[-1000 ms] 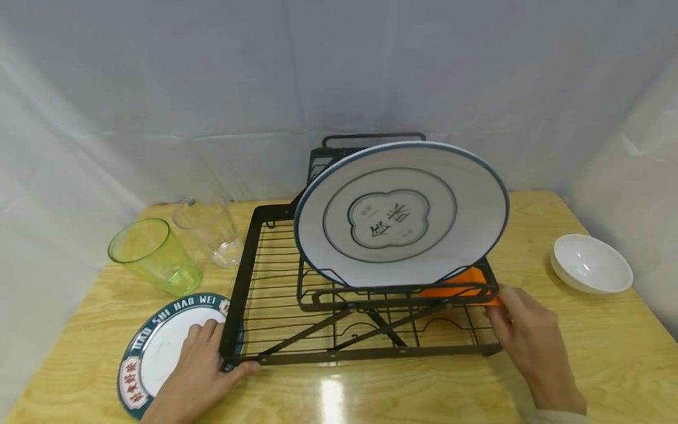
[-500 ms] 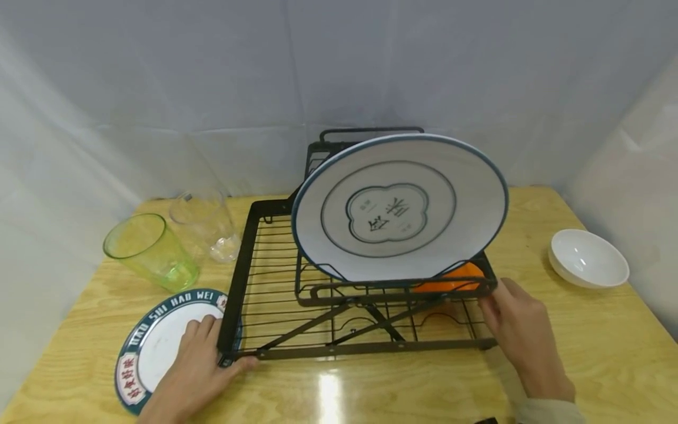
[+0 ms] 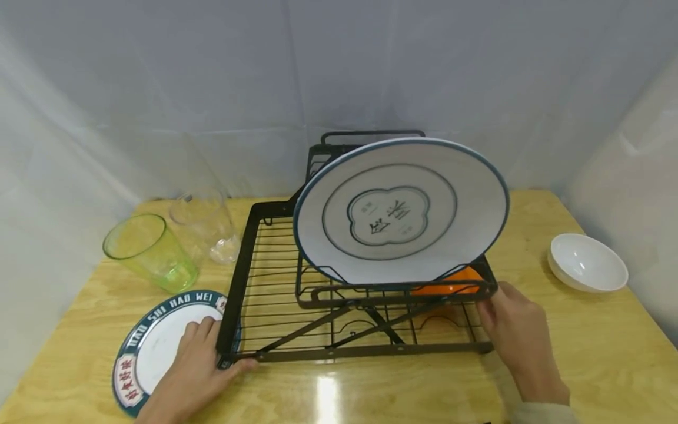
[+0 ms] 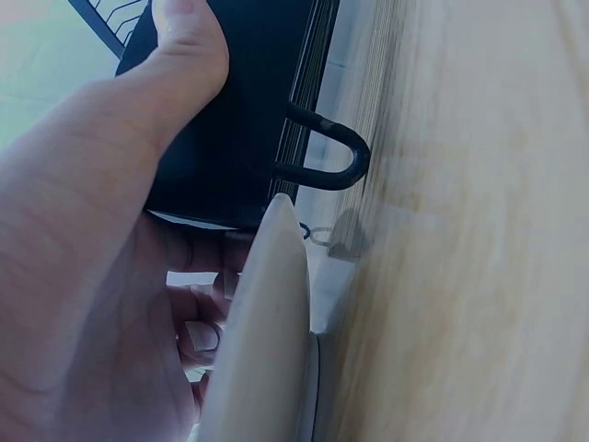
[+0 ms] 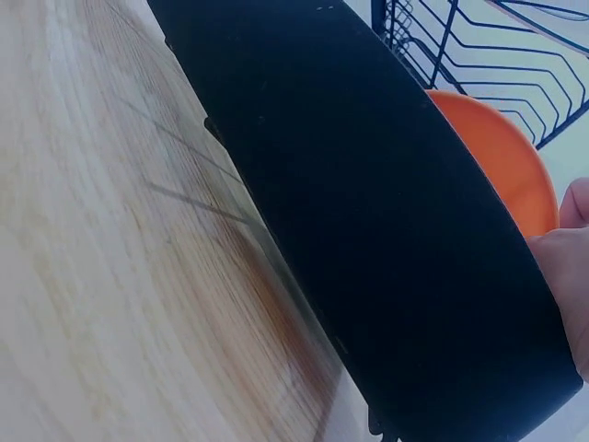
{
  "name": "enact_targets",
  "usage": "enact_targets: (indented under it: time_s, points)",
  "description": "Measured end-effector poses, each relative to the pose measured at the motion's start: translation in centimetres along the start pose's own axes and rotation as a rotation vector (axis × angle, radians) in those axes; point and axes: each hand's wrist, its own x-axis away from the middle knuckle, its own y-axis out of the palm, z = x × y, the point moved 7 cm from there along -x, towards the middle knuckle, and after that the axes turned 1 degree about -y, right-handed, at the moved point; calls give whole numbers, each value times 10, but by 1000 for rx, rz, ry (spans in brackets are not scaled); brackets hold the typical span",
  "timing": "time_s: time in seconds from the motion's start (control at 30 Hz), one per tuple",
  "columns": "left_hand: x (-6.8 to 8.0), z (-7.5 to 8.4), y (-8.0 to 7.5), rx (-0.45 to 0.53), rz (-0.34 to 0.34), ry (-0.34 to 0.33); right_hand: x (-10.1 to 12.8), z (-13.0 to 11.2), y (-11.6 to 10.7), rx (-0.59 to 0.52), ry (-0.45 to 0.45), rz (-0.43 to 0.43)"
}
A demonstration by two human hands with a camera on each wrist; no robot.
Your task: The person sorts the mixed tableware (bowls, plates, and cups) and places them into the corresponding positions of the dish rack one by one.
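A black two-tier dish rack point(image 3: 241, 277) stands mid-table in the head view. My left hand point(image 3: 193, 365) grips its front left corner, thumb along the front and fingers beyond the side; the left wrist view shows the thumb on the black side panel point(image 4: 239, 110). At the rack's right end my right hand point(image 3: 519, 333) reaches past the frame to an orange bowl point(image 3: 450, 282), mostly hidden behind the rack's bars. In the right wrist view the fingertips pinch the rim of the orange bowl point(image 5: 497, 157). A large white plate point(image 3: 392, 218) with a blue rim leans upright on the upper tier.
A green-rimmed plate point(image 3: 153, 347) lies partly under my left hand and the rack's left side. Behind it stand a green glass point(image 3: 153, 253) and a clear glass point(image 3: 206, 227). A white bowl point(image 3: 588, 265) sits at the right, near the curtain point(image 3: 212, 70).
My right hand and the orange bowl have shifted slightly left, farther into the rack. The left hand keeps its grip on the corner. The whole scene has drifted a little in view.
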Motion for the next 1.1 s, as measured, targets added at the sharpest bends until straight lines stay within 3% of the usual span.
enact_targets:
  time_s: [0.4,0.73,1.1]
  points:
    - [0,-1,2,-18,-2,-3,0,-2,5,-8,14,-55]
    - [-1,-1,2,-28,-6,-7,-2,2,9,-4,126,-136]
    - [0,-3,4,-31,0,-2,-4,3,9,-18,164,-159]
